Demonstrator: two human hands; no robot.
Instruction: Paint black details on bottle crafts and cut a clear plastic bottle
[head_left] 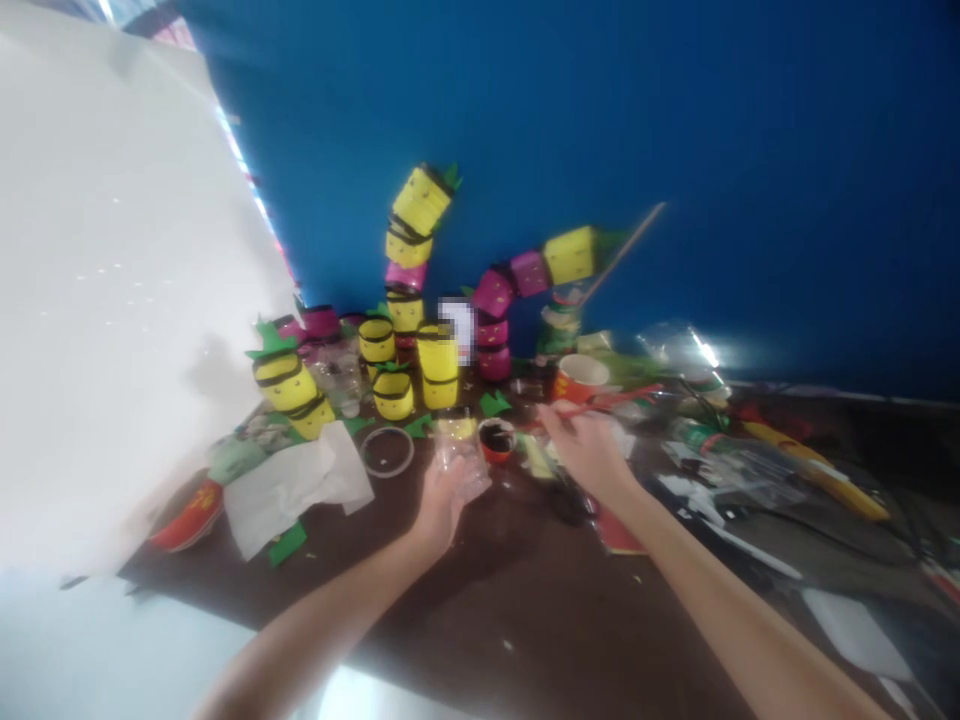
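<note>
My left hand (444,497) is wrapped round a clear plastic cup (463,465) with a yellow and black band near its top. Just right of that cup stands a small red cup (496,441) with something dark inside. My right hand (581,440) pinches a thin red brush-like stick (619,398), which points to the right. Behind the hands, a yellow cup with black bands (439,372) stands upright beside a shorter yellow cup (393,394). The picture is blurred, so the stick's tip is hard to make out.
Stacked yellow and magenta cups (420,203) lean against the blue wall. A white sheet (300,485) and a clear ring (387,452) lie left. A red and white paper cup (583,377) stands behind my right hand. At right are a yellow tool (821,470), cables and plastic scraps.
</note>
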